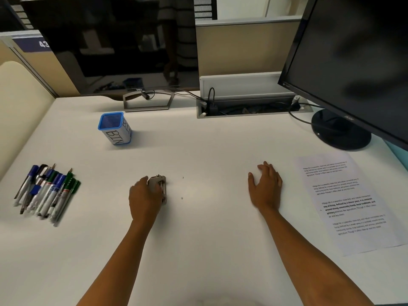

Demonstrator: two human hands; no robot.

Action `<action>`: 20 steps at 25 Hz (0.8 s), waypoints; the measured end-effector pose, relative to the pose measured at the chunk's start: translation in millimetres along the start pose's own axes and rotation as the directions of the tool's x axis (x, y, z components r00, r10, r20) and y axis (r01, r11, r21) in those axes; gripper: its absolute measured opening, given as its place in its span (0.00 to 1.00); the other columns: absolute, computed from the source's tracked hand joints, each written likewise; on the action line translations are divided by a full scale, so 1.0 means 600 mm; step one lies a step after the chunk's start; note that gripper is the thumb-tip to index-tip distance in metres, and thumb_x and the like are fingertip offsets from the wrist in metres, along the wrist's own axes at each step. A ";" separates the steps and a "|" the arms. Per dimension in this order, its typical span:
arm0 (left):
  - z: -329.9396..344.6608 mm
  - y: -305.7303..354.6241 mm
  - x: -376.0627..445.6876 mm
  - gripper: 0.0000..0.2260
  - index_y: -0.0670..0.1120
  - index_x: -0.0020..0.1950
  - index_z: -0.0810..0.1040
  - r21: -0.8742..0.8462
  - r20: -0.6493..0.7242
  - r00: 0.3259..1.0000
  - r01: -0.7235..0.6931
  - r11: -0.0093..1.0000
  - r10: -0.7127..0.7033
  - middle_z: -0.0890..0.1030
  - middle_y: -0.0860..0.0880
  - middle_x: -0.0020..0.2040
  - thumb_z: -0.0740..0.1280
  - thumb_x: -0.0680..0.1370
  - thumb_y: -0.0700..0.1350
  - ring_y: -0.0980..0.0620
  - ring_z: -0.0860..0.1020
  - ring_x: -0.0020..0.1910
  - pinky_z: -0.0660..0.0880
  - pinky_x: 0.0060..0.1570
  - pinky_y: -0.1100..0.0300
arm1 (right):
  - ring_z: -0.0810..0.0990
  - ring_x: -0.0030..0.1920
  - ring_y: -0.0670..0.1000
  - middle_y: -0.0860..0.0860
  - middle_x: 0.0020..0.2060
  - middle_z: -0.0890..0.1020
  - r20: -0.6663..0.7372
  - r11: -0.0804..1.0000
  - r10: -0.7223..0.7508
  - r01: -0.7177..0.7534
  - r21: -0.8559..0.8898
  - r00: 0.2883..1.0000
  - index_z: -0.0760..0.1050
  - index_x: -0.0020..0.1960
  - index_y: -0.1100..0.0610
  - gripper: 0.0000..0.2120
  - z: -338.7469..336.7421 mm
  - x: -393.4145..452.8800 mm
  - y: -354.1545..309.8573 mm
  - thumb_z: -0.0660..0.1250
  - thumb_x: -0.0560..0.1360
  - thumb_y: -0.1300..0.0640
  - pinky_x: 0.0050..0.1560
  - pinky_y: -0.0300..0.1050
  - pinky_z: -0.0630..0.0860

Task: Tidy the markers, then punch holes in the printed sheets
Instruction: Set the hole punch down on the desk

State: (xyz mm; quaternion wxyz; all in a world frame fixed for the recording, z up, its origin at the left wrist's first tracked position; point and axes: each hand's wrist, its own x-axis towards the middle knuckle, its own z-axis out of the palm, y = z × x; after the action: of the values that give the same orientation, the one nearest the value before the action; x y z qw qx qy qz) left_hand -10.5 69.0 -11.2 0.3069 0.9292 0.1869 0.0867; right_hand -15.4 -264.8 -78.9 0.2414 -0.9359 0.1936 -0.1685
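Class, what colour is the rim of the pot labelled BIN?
Blue: the BIN pot has a blue rim above a white label, seen best in the head view.

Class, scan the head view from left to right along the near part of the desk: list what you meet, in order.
Pile of markers → left hand gripping the hole punch → right hand flat on the desk → printed sheets.
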 end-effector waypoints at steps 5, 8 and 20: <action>0.034 0.015 -0.056 0.13 0.43 0.58 0.81 -0.080 0.183 0.921 -0.334 0.939 0.344 0.78 0.47 0.54 0.74 0.74 0.43 0.46 0.78 0.53 0.75 0.49 0.56 | 0.69 0.71 0.54 0.53 0.69 0.73 0.007 1.000 0.000 0.000 -0.012 1.000 0.73 0.65 0.56 0.19 -0.001 0.000 -0.001 0.64 0.78 0.48 0.73 0.53 0.62; 0.063 -0.001 -0.090 0.15 0.43 0.58 0.80 -0.119 0.261 0.929 -0.241 0.963 0.264 0.76 0.49 0.56 0.75 0.74 0.45 0.50 0.78 0.51 0.71 0.49 0.62 | 0.68 0.72 0.54 0.52 0.70 0.72 0.020 1.000 0.001 -0.001 -0.021 1.000 0.72 0.66 0.56 0.19 -0.003 0.000 0.000 0.63 0.79 0.48 0.73 0.52 0.61; 0.071 -0.004 -0.091 0.03 0.42 0.44 0.82 -0.173 0.158 0.978 -0.109 0.979 0.137 0.75 0.54 0.45 0.73 0.76 0.40 0.50 0.79 0.43 0.69 0.44 0.61 | 0.67 0.72 0.54 0.53 0.70 0.72 0.022 0.999 0.007 -0.006 -0.042 1.000 0.72 0.66 0.56 0.19 -0.005 -0.001 -0.004 0.63 0.79 0.48 0.73 0.52 0.60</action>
State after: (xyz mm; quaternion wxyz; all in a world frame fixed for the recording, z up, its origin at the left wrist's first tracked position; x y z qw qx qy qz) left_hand -49.3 25.7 -49.2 0.3909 0.9146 0.0944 0.0414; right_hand -16.4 -263.8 -75.6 0.2245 -0.9419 0.1973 -0.1532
